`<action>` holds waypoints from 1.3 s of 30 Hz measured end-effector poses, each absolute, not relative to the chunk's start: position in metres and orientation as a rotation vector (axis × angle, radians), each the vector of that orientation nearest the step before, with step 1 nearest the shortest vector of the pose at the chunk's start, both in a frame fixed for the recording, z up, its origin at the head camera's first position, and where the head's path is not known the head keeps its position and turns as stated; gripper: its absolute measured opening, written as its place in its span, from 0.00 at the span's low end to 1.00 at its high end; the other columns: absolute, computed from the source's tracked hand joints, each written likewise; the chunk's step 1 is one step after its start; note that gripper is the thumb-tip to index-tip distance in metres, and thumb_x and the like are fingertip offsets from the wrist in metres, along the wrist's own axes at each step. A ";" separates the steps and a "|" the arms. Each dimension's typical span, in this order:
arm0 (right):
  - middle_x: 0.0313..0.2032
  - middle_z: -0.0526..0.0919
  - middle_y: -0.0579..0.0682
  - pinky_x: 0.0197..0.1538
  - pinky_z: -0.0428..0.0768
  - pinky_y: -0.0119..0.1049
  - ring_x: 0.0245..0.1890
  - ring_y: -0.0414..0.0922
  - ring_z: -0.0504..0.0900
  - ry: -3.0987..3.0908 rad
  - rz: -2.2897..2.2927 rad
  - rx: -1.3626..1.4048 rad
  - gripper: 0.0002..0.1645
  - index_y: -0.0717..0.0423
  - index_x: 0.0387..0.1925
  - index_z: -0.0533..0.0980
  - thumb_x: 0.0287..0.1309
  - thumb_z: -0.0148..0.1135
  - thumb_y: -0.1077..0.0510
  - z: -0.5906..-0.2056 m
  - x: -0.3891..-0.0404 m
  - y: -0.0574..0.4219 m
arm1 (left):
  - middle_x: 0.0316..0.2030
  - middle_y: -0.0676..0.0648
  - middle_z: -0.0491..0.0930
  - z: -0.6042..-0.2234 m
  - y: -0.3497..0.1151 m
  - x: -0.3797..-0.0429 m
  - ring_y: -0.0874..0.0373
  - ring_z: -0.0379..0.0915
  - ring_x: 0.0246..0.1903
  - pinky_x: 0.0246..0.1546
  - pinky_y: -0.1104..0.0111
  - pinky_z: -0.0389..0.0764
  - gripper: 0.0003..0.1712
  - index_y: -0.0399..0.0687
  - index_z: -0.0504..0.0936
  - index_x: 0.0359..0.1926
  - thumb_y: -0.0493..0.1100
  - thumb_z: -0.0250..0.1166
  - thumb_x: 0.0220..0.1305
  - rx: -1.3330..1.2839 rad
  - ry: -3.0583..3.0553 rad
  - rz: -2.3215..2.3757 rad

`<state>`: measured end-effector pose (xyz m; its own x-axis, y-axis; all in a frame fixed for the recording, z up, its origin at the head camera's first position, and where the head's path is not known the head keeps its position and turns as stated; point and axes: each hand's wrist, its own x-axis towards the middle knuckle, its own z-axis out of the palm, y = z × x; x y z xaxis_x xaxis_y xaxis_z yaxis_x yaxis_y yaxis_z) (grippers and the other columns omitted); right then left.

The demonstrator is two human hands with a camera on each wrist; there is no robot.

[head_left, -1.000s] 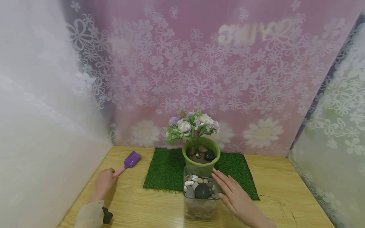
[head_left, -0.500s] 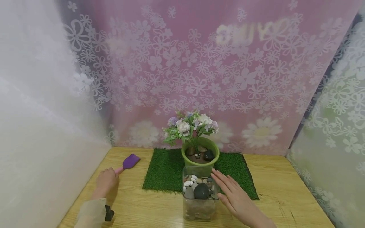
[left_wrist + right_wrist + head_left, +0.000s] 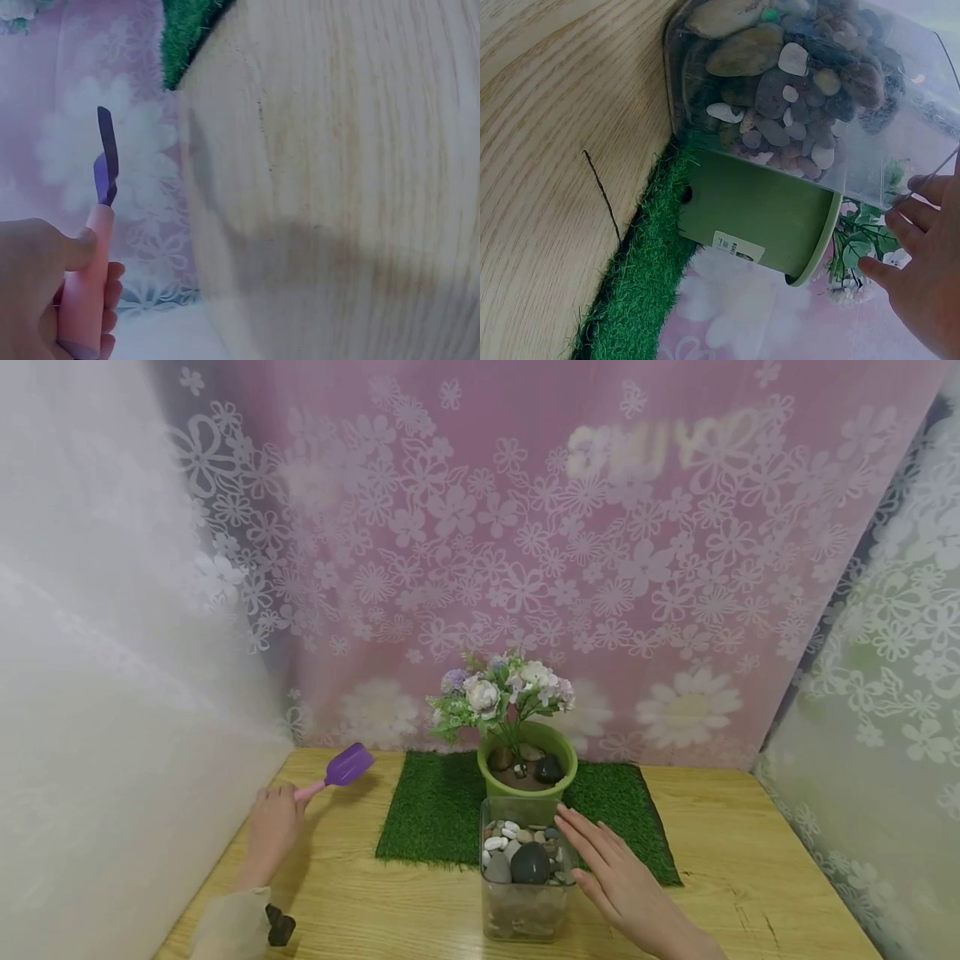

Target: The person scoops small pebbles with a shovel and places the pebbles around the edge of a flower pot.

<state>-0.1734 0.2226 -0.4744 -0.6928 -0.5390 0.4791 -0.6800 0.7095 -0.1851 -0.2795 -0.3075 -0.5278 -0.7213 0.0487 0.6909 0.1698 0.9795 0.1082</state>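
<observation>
My left hand (image 3: 273, 827) grips the pink handle of a small trowel (image 3: 350, 764) with a purple blade. In the left wrist view the trowel's handle (image 3: 84, 300) lies between thumb and curled fingers, and its blade stands off the table, casting a shadow. My right hand (image 3: 626, 885), fingers straight, rests its fingertips at the right rim of a clear square container (image 3: 525, 917). Inside are white, brown and grey pebbles and a big black stone (image 3: 530, 862). The right wrist view shows the fingers (image 3: 907, 229) at the container's rim.
Behind the container stands a green flowerpot (image 3: 757, 214) with white and purple flowers (image 3: 482, 696) and a few stones. It sits on an artificial grass mat (image 3: 431, 818) on the wooden table (image 3: 375, 893). A pink flowered curtain (image 3: 480, 568) closes the back; pale sheets hang at both sides.
My left hand has turned the trowel over and back and raised it slightly, so its blade now sits higher with its hollow showing. The right hand keeps its place at the container.
</observation>
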 end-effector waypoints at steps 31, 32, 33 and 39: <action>0.77 0.58 0.50 0.74 0.35 0.23 0.74 0.48 0.61 -2.498 0.503 0.962 0.45 0.47 0.80 0.53 0.68 0.62 0.59 -0.473 -0.173 0.222 | 0.32 0.39 0.80 -0.399 -0.238 -0.230 0.42 0.68 0.34 0.38 0.53 0.70 0.13 0.34 0.80 0.37 0.41 0.70 0.61 -0.485 -2.190 -0.308; 0.77 0.58 0.50 0.74 0.35 0.23 0.74 0.48 0.61 -2.499 0.501 0.961 0.45 0.47 0.80 0.53 0.68 0.62 0.59 -0.473 -0.173 0.222 | 0.32 0.40 0.80 -0.395 -0.234 -0.229 0.42 0.67 0.33 0.38 0.53 0.70 0.13 0.35 0.80 0.37 0.41 0.70 0.61 -0.501 -2.189 -0.309; 0.77 0.58 0.50 0.74 0.35 0.23 0.74 0.49 0.61 -2.500 0.500 0.960 0.45 0.47 0.80 0.53 0.68 0.62 0.59 -0.473 -0.173 0.222 | 0.32 0.40 0.80 -0.392 -0.231 -0.227 0.43 0.67 0.33 0.38 0.54 0.70 0.13 0.35 0.80 0.37 0.42 0.69 0.61 -0.515 -2.186 -0.307; 0.78 0.58 0.49 0.74 0.35 0.23 0.74 0.49 0.62 -2.506 0.485 0.952 0.45 0.47 0.80 0.54 0.68 0.62 0.58 -0.473 -0.173 0.223 | 0.34 0.43 0.82 -0.372 -0.216 -0.222 0.45 0.69 0.35 0.39 0.55 0.71 0.12 0.37 0.81 0.42 0.42 0.69 0.62 -0.600 -2.188 -0.314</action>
